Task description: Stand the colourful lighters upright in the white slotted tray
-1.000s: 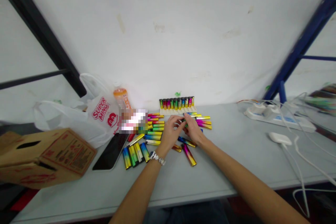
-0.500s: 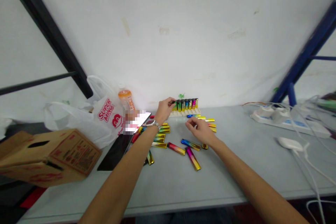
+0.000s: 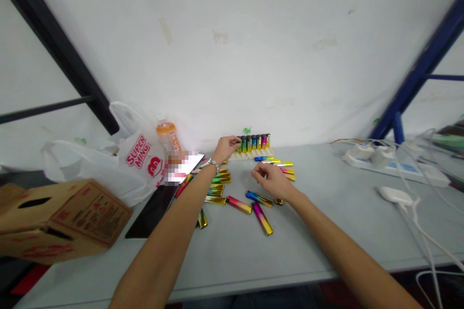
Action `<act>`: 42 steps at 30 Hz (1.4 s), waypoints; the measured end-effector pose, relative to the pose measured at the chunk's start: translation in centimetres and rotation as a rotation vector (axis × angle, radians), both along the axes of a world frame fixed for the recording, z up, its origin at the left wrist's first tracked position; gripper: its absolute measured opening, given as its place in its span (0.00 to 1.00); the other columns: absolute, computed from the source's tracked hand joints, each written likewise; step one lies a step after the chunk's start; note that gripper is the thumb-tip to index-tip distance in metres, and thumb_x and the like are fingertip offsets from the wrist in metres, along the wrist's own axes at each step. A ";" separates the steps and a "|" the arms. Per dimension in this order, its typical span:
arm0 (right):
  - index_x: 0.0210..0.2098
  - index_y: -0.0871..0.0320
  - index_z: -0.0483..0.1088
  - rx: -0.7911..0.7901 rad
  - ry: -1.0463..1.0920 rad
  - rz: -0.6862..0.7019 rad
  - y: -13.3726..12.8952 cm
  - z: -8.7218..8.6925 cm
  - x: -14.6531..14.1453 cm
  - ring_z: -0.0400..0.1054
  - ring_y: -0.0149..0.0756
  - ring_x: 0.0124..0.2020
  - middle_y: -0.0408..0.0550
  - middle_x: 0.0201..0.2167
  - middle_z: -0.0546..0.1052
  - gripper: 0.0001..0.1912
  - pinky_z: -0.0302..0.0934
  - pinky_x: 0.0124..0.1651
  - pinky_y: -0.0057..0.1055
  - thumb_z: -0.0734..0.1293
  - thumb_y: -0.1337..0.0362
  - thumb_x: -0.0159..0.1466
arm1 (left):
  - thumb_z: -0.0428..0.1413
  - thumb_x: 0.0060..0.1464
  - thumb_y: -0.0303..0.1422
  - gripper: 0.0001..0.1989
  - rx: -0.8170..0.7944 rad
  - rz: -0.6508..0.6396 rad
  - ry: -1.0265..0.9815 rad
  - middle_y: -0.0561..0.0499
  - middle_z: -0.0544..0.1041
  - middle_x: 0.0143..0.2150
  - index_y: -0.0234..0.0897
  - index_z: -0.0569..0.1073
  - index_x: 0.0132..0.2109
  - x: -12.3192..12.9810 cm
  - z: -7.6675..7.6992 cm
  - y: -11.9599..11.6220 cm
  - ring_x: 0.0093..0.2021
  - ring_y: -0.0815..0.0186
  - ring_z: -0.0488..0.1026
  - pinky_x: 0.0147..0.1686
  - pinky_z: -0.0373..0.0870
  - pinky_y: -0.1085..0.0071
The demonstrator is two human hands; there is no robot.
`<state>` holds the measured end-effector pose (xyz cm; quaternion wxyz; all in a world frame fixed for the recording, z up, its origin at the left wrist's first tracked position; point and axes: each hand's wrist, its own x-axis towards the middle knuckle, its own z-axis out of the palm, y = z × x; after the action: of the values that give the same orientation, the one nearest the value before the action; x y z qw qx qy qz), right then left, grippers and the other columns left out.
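Several shiny lighters (image 3: pixel 254 144) with black tops stand upright in a row in a white rack (image 3: pixel 250 155) near the wall. At the row's left end, my left hand (image 3: pixel 227 148) is closed in a pinch on the black top of a lighter, whose body is mostly hidden by the fingers. My right hand (image 3: pixel 273 179) hovers in front of the rack, fingers loosely curled and a little apart, with nothing visible in them. Below it lie a blue-gold lighter (image 3: pixel 259 199), a pink-gold lighter (image 3: pixel 262 218) and a red-gold lighter (image 3: pixel 239 204). More lie beside both wrists.
A dark tablet (image 3: pixel 150 215), a cardboard box (image 3: pixel 79 222), a white plastic bag (image 3: pixel 134 154) and an orange-labelled bottle (image 3: pixel 168 137) stand at the left. At the right are a white power strip (image 3: pixel 395 169), a white adapter (image 3: pixel 396 195) and loose cables.
The view has shifted slightly, so everything sits a little further left. My left hand stays at the row's left end; my right hand keeps about the same place and pose.
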<state>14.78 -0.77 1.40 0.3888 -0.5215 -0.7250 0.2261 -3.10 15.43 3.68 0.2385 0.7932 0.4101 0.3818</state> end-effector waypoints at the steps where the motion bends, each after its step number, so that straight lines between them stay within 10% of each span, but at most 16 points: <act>1: 0.31 0.59 0.70 -0.006 -0.001 0.002 0.0 0.0 0.0 0.63 0.32 0.26 0.43 0.25 0.73 0.12 0.52 0.30 0.29 0.62 0.59 0.66 | 0.59 0.54 0.28 0.11 0.005 0.002 0.013 0.46 0.82 0.39 0.34 0.80 0.44 -0.1 0.0 0.1 0.40 0.62 0.79 0.47 0.75 0.65; 13: 0.34 0.58 0.75 -0.071 -0.301 0.019 -0.9 0.8 0.3 0.66 0.35 0.32 0.48 0.32 0.75 0.13 0.55 0.36 0.30 0.71 0.54 0.59 | 0.49 0.59 0.28 0.25 0.449 0.237 0.712 0.40 0.68 0.53 0.40 0.69 0.63 -0.1 0.8 -3.3 0.54 0.51 0.65 0.49 0.67 0.55; 22: 0.32 0.58 0.74 -0.063 -0.497 0.061 -0.8 0.2 0.3 0.66 0.42 0.42 0.51 0.36 0.75 0.11 0.55 0.43 0.33 0.71 0.56 0.58 | 0.52 0.57 0.27 0.19 0.434 0.296 0.326 0.42 0.68 0.56 0.38 0.72 0.55 1.2 -0.3 -7.0 0.53 0.55 0.66 0.55 0.66 0.58; 33: 0.43 0.52 0.55 -0.030 0.616 0.133 0.2 -0.4 -1.4 0.68 0.32 0.26 0.37 0.27 0.69 0.16 0.63 0.29 0.29 0.61 0.48 0.66 | 0.51 0.60 0.27 0.10 0.296 0.135 -0.108 0.46 0.72 0.46 0.40 0.75 0.44 1.4 -3.0 -12.0 0.51 0.59 0.71 0.50 0.71 0.61; 42: 0.35 0.56 0.64 -0.252 0.869 0.015 -0.1 0.3 -1.9 0.50 0.24 0.12 0.35 0.16 0.65 0.27 0.42 0.15 0.23 0.61 0.37 0.59 | 0.51 0.59 0.24 0.10 0.247 0.069 -0.135 0.48 0.75 0.41 0.38 0.76 0.41 1.2 -3.1 -12.4 0.46 0.63 0.72 0.47 0.71 0.65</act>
<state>12.93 -0.87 1.67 0.5890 -0.4161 -0.4653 0.5133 -1.92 3.00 0.56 0.1531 0.7744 0.3700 0.4898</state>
